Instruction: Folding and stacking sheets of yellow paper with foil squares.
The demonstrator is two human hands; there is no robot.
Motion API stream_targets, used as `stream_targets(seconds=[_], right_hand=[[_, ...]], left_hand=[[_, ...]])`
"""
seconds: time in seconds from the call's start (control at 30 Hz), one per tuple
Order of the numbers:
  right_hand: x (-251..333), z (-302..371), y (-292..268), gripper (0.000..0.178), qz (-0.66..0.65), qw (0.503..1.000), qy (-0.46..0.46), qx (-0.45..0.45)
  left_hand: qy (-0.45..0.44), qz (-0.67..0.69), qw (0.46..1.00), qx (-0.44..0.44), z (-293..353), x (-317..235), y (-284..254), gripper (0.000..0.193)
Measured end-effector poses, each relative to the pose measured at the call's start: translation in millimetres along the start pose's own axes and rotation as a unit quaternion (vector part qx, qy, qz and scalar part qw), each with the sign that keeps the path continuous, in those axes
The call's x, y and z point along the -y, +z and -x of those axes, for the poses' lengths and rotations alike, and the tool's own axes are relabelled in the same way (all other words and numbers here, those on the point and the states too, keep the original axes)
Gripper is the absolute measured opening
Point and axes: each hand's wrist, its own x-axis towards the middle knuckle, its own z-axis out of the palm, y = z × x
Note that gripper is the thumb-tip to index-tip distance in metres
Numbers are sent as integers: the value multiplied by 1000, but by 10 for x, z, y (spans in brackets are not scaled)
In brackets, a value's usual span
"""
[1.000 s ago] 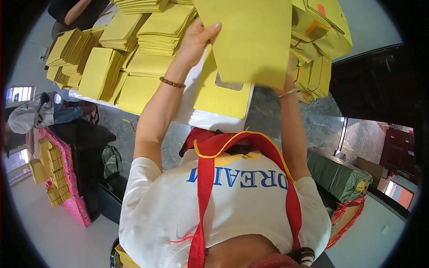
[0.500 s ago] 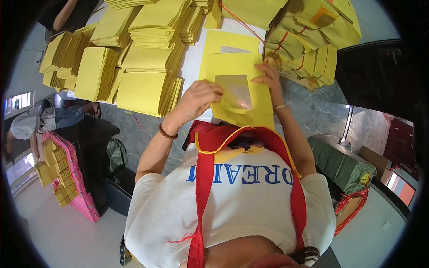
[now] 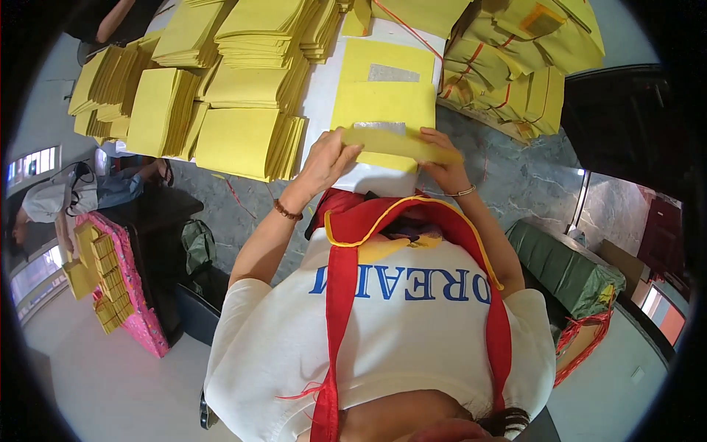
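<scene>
A folded yellow paper piece [image 3: 401,144], seen nearly edge-on as a narrow strip, is raised between my hands. My left hand [image 3: 329,158] pinches its left end, and my right hand [image 3: 444,168] grips the right end with fingers partly behind it. Under and beyond it on the white table lies a yellow sheet [image 3: 383,99] with a silvery patch, partly hidden by the raised piece. Farther back, another yellow sheet [image 3: 353,62] shows a similar silver rectangle [image 3: 394,73].
Stacks of folded yellow paper [image 3: 236,140] fill the table's left side. At the far right sit bulky yellow bundles [image 3: 508,88] tied with red cord. A green wrapped bale [image 3: 563,265] stands at right. Another person's arm [image 3: 115,20] shows at far left.
The yellow piece with the silver patch lay flat facing me; now it is lifted and tilted edge-on, uncovering another sheet below. My right hand has moved down to its end.
</scene>
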Motion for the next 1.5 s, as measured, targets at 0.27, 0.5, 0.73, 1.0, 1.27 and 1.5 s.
stream_targets(seconds=[0.27, 0.5, 0.73, 1.0, 1.27, 1.5], right_hand=[[180, -207, 109, 47, -214, 956, 160, -123], [351, -358, 116, 56, -276, 918, 215, -184], [226, -349, 137, 30, -102, 953, 235, -160], [198, -344, 171, 32, -66, 955, 240, -159], [173, -314, 226, 32, -60, 953, 236, -182], [178, -340, 218, 30, -28, 962, 191, -195]], left_hand=[[-100, 37, 985, -134, -221, 51, 176, 25], [-176, -100, 973, -112, -277, 101, 126, 30], [-214, -107, 967, -92, -363, 40, 81, 30], [-206, -101, 969, -96, -371, -10, 67, 47], [67, -366, 918, -138, -582, -280, 123, 39], [118, -334, 931, -86, -610, -143, 499, 40]])
